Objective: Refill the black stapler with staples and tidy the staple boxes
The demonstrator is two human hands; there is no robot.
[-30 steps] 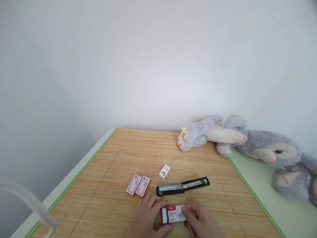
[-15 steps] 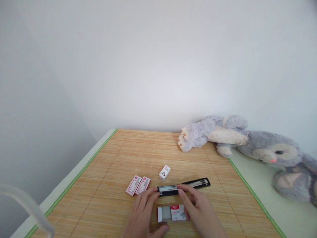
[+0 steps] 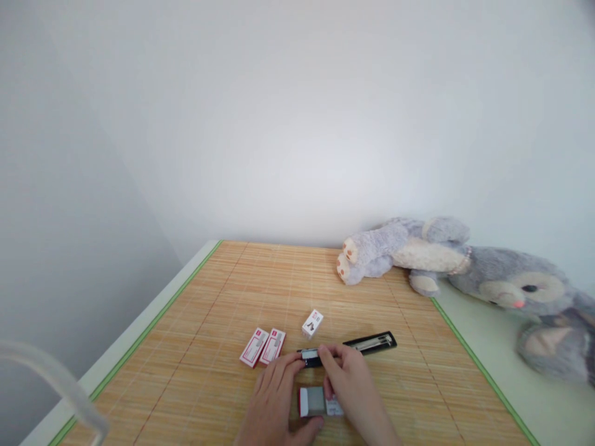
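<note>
A black stapler [image 3: 370, 342] lies opened out flat on the mat, with pale metal parts showing along its inside. My left hand [image 3: 274, 406] has its bent fingertips on the stapler's left end, its thumb stretched out below and apart. My right hand [image 3: 349, 384] is closed in a pinch over the stapler's middle; what lies between thumb and finger is hidden. Just below is a small part-open box [image 3: 312, 401] with a grey tray and red end, partly covered by the right hand. Beyond the left fingers, two red-and-white boxes [image 3: 255, 347] lie side by side.
Behind the stapler stands a small white box [image 3: 312, 323] with a dark picture. The bamboo mat [image 3: 195, 347] has green edging. A grey plush toy [image 3: 427, 254] lies along the back right. A pale curved tube [image 3: 56, 375] crosses the lower left. The wall rises behind.
My right hand has slid left along the stapler, toward my left fingers, and covers more of the part-open box. My left hand keeps its place at the stapler's end. The view has shifted slightly.
</note>
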